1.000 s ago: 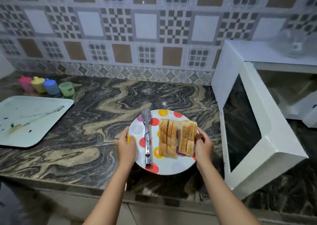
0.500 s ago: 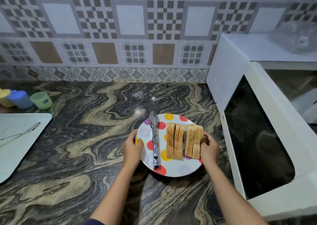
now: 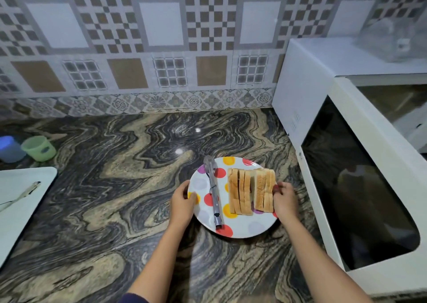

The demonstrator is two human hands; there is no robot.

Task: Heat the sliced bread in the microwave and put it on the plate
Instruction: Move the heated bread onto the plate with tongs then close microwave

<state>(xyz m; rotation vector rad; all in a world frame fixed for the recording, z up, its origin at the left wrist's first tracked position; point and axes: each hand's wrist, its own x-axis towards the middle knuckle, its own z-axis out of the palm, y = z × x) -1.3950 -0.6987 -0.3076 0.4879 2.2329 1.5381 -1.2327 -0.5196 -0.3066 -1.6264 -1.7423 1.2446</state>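
Sliced bread [image 3: 250,190] sits on the right half of the plate [image 3: 241,230], slices running near to far, tongs [image 3: 213,194] lying parallel at their left. The left hand [image 3: 183,202] and right hand [image 3: 284,199] each grip its rim.

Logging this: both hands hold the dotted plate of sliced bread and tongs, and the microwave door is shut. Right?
No: head view shows the microwave door open. The left hand and right hand do hold the dotted plate of sliced bread and tongs.

One plate [image 3: 249,227], two bread stacks [image 3: 240,194] [image 3: 264,191], one tongs [image 3: 213,191], two cups [image 3: 40,147] [image 3: 10,149], one microwave [image 3: 323,57]
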